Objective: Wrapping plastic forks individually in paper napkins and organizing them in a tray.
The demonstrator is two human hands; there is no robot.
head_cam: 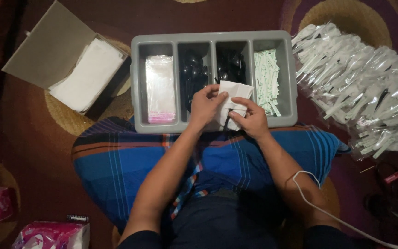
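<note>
Left hand and right hand pinch a folded, creased white napkin.

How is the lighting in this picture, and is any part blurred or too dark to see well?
Head view: light falls mostly on the grey tray and white napkin held by both hands; glare whitens the pile of wrapped cutlery; the black cutlery in the middle compartments is too dark to read; the edges look dim and soft.
</note>
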